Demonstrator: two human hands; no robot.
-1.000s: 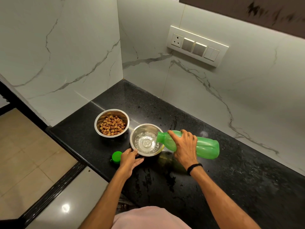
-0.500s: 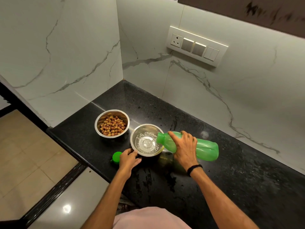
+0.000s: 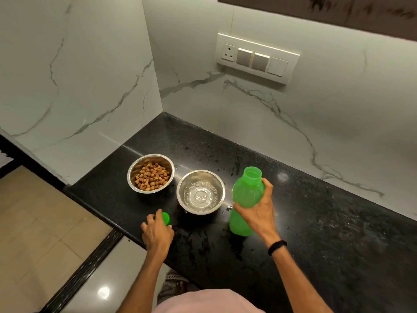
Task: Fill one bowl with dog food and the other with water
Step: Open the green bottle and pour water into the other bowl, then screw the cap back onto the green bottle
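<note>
Both bowls — the food bowl (image 3: 150, 173) and the water bowl (image 3: 200, 192) — are shiny polished metal. The bottle (image 3: 246, 199) is translucent green plastic (cap (image 3: 165, 218) too). The tabletop (image 3: 316, 222) is glossy black speckled stone; the walls (image 3: 79, 75) are smooth veined marble.

The black speckled bench (image 3: 327, 233) carries 2 steel bowls side by side near its left end. The left bowl (image 3: 132, 179) holds brown dog food (image 3: 152, 175), and the right bowl (image 3: 216, 184) holds water (image 3: 200, 197). A green cap (image 3: 166, 218) lies near the front edge. A green bottle (image 3: 247, 193) stands upright just right of the bowls.
</note>
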